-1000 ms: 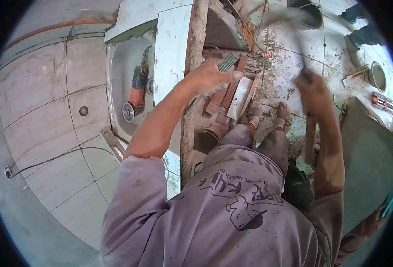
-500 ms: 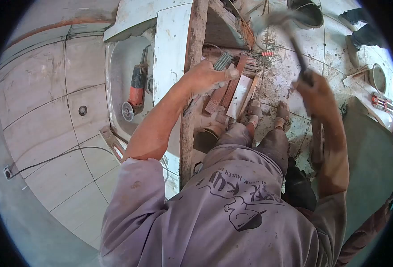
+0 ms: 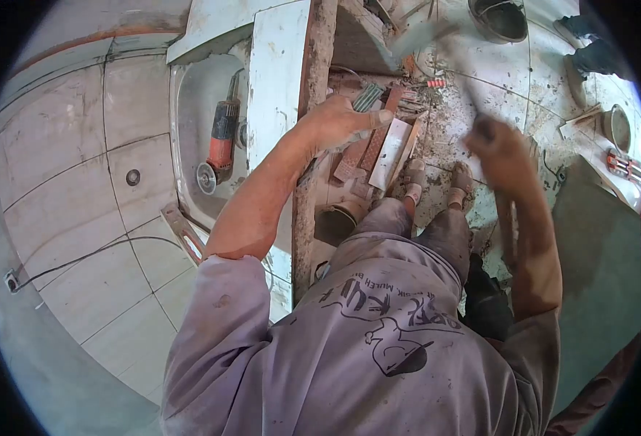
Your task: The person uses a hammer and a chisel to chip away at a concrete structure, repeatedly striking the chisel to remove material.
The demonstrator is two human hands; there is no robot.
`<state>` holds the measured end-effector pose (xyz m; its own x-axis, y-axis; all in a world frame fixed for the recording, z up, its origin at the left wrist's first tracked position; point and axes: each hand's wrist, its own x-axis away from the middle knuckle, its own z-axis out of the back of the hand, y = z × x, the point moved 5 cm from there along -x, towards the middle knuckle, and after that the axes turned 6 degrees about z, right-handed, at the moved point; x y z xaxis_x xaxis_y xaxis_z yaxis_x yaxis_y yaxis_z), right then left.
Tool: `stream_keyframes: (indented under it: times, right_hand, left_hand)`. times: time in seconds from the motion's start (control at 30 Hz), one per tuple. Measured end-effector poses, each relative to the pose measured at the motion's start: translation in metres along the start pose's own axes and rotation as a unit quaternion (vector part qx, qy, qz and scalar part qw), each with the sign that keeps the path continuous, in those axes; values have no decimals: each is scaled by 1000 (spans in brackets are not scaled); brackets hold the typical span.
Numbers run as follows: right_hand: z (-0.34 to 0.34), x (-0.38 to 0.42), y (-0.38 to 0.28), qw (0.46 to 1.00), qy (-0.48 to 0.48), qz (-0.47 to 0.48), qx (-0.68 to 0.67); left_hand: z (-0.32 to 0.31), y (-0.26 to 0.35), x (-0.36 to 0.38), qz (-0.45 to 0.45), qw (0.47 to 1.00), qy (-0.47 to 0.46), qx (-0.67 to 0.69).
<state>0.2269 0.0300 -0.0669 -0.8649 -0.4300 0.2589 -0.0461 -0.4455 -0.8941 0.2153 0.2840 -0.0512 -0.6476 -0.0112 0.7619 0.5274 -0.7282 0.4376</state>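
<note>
My right hand (image 3: 500,149) is raised and closed round the handle of a hammer (image 3: 471,91). The hammer's head is smeared by motion. At the rough edge of the tiled counter (image 3: 277,80), my left hand (image 3: 338,123) is closed, its thumb pointing right. A thin grey metal chisel (image 3: 310,173) shows below its palm, against the counter edge; the rest is hidden by the hand. Beyond the fingers lies a ridged grey-green piece (image 3: 367,97), close to brown strips (image 3: 371,149) and a white tile strip (image 3: 391,154).
An angle grinder (image 3: 222,138) lies in the recessed basin (image 3: 182,131) on the left. A spirit level (image 3: 182,234) and a black cable (image 3: 95,254) are near it. A dark bucket (image 3: 498,22) stands ahead on the debris-strewn floor. Another person's legs (image 3: 596,59) show at upper right.
My right hand and the hammer have shifted slightly left, and the hammer is blurred. My left hand stays almost in place at the counter edge.
</note>
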Motion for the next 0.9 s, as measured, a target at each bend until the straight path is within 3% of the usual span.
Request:
stream_keyframes:
  times: [0.03, 0.07, 0.13, 0.17, 0.2, 0.27, 0.3, 0.33, 0.37, 0.47, 0.5, 0.53, 0.63, 0.77, 0.9]
  right_hand:
    - [-11, 8, -7, 992, -101, -47, 53]
    - [-6, 9, -7, 993, -97, -49, 52]
    - [9, 7, 0, 998, -21, -55, -12]
    - [17, -3, 22, 994, 110, -11, 16]
    - [31, -2, 2, 979, 72, -165, -94]
    - [31, -9, 11, 971, 75, -143, -174]
    - [16, -10, 13, 996, 70, -14, -51]
    - [0, -6, -7, 989, 65, 114, 75]
    - [-9, 3, -1, 994, -81, -33, 67]
    - [8, 6, 11, 996, -43, -78, -11]
    - [15, 4, 11, 997, 34, -69, -1]
    - [22, 4, 5, 983, 41, -145, -104]
    - [28, -1, 12, 979, 40, -130, -150]
    - [3, 9, 10, 992, -1, -109, -70]
    - [-11, 11, 11, 987, -10, -113, -111]
  left_hand:
    - [0, 5, 4, 6, 1000, -1, -15]
    - [-1, 9, 8, 12, 999, -2, -30]
    - [-2, 15, 13, -10, 1000, 15, -17]
    - [-3, 14, 16, -25, 999, 28, -1]
    - [-1, 10, 14, -20, 999, 28, 2]
    - [0, 1, 5, 34, 999, -20, -17]
    - [-2, -1, 4, 31, 999, -18, -19]
    - [-3, -1, 1, -11, 1000, 5, -6]
    - [-5, 0, 1, -49, 998, 26, 9]
    - [-5, 1, 6, -10, 1000, 27, 1]
    - [-4, 3, 8, -6, 1000, 25, 3]
    - [-4, 6, 10, 0, 1000, 5, 5]
    - [-2, 5, 12, -5, 999, 7, 48]
    - [0, 4, 10, -20, 984, 4, 177]
    - [-1, 5, 9, -14, 996, 25, 90]
